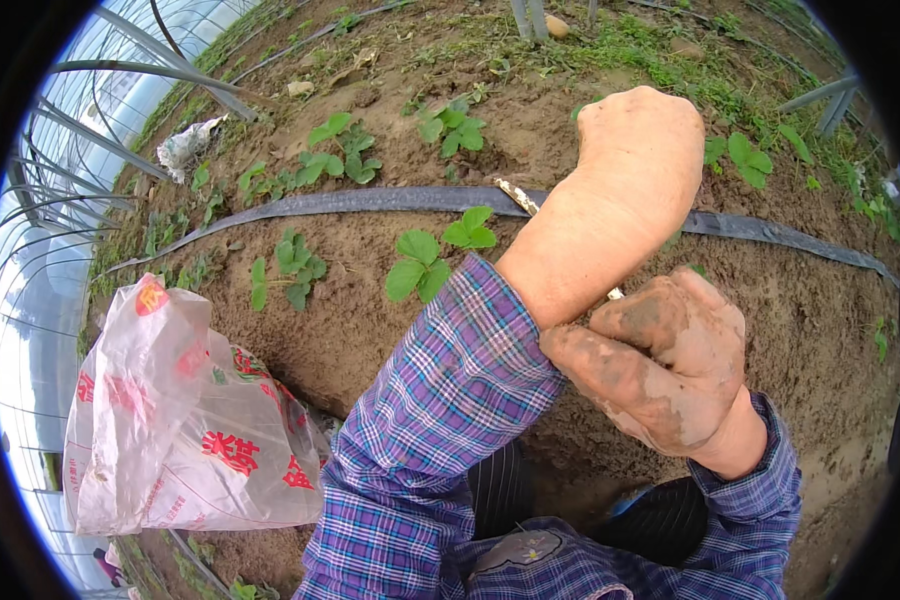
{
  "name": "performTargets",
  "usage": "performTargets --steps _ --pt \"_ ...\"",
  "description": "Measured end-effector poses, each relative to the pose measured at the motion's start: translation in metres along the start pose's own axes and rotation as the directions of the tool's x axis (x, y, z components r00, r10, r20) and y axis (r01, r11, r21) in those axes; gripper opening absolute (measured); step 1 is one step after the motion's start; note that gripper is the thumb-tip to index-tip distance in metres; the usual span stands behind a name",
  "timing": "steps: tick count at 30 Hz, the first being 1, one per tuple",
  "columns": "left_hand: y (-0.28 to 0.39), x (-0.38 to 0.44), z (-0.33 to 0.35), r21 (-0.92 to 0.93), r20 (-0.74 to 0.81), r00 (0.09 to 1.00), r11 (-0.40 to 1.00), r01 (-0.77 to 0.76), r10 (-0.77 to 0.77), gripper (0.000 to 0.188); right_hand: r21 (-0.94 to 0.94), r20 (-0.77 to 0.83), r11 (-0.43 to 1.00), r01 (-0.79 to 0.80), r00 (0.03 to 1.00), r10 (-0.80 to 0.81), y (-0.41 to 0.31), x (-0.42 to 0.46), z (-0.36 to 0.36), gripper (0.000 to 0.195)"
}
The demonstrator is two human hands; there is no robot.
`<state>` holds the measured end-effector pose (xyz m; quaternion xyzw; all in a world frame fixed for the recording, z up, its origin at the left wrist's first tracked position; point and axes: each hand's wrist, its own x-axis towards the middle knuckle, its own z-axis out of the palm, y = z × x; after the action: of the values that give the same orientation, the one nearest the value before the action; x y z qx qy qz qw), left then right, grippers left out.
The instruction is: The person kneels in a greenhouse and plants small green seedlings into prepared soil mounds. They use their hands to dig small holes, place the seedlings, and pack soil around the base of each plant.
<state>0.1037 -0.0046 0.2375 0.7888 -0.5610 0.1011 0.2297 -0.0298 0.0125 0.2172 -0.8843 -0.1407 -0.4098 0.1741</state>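
Note:
My left hand (pixel 641 124) is bent sharply at the wrist over the soil, its back toward me and its fingers hidden. Below it my right hand (pixel 660 367), caked with mud, has curled fingers and pinches the edge of the plaid left sleeve cuff (pixel 495 322). A thin stick with flaking white coating (pixel 517 196) passes behind my left forearm. Its lower end shows just above the right fingers; whether they hold it is hidden. Left of the forearm grows a young strawberry-like plant (pixel 418 266) with broad green leaves.
A black flat drip tape (pixel 360 201) crosses the bed. More seedlings (pixel 337 154) grow beyond it. A whitish plastic bag with red print (pixel 195 420) stands at the left. Metal greenhouse poles (pixel 165 73) slant at the upper left, and others (pixel 531 19) rise at the top.

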Motion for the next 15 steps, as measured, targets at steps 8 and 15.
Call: performTargets --steps 8,15 --pt "-0.088 -0.028 -0.042 0.148 0.091 0.99 0.984 0.098 -0.112 0.027 0.032 -0.066 0.99 -0.139 0.988 0.14 -0.007 -0.002 -0.007 0.027" --pt "-0.168 -0.14 -0.264 0.393 -0.482 0.864 0.845 0.361 -0.145 0.027 0.207 0.0 0.9 -0.383 0.92 0.391 -0.001 -0.027 -0.002 0.018"
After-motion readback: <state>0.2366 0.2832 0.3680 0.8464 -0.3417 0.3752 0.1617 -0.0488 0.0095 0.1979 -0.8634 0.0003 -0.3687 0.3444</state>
